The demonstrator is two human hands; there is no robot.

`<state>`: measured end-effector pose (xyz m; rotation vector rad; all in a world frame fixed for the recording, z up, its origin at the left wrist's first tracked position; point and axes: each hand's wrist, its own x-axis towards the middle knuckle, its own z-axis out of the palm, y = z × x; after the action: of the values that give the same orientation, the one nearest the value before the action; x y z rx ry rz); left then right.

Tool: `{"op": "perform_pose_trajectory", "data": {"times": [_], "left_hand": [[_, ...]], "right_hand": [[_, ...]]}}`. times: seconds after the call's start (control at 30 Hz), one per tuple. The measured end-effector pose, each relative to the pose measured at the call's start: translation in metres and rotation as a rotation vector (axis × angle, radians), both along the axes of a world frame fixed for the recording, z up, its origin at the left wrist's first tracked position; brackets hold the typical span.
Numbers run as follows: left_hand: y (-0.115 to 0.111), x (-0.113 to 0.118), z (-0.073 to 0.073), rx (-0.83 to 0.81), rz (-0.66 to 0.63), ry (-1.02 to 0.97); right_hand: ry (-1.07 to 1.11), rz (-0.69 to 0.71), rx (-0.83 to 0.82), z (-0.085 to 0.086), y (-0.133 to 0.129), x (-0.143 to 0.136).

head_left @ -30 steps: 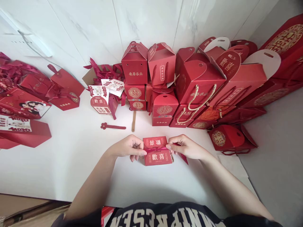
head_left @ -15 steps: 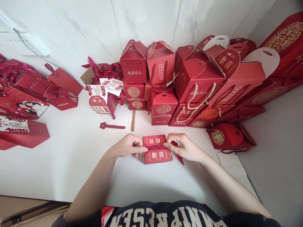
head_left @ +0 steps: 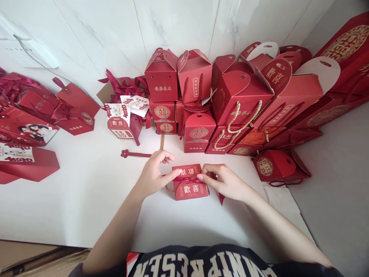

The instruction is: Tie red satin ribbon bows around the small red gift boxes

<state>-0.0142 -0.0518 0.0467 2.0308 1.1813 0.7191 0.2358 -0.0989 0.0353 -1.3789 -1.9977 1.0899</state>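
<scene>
Right of a flower-tipped strip (head_left: 138, 154), the left hand (head_left: 154, 175), thumb and fingers wide apart, has its thumb over the red box (head_left: 191, 191) lying mid-table, whose magenta ribbon (head_left: 187, 179) the right hand (head_left: 226, 180) pinches near the box's right edge.

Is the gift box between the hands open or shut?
Shut: the gift box has both printed flaps folded down, magenta ribbon across them.
</scene>
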Motion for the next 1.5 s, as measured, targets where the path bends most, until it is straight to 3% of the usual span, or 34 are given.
{"op": "perform_pose_trajectory", "data": {"times": [0.1,0.27,0.6,0.73,0.87,1.07,1.27,1.5], "left_hand": [[-0.013,0.013,0.004,0.148,-0.063,0.079],[-0.025,0.027,-0.002,0.173,-0.098,0.168],[-0.025,0.029,-0.007,0.15,-0.072,0.222],[-0.015,0.016,0.0,0.061,-0.126,0.127],[0.003,-0.008,0.002,-0.034,-0.006,0.144],[0.013,-0.024,-0.004,-0.379,-0.187,0.155],[0.014,-0.024,-0.002,-0.511,-0.24,0.051],[0.024,-0.031,-0.013,-0.582,-0.29,-0.066]], "right_hand": [[0.001,-0.011,-0.011,0.0,-0.003,-0.004],[0.047,0.015,-0.029,-0.002,-0.006,-0.005],[0.08,0.021,-0.028,-0.005,-0.004,-0.006],[0.214,0.008,-0.204,-0.01,-0.002,-0.005],[0.261,0.034,-0.325,-0.014,0.003,0.001],[0.292,0.132,-0.273,-0.018,0.007,0.006],[0.337,0.136,-0.273,-0.018,0.007,0.005],[0.283,0.138,-0.171,-0.015,0.012,0.015]]}}
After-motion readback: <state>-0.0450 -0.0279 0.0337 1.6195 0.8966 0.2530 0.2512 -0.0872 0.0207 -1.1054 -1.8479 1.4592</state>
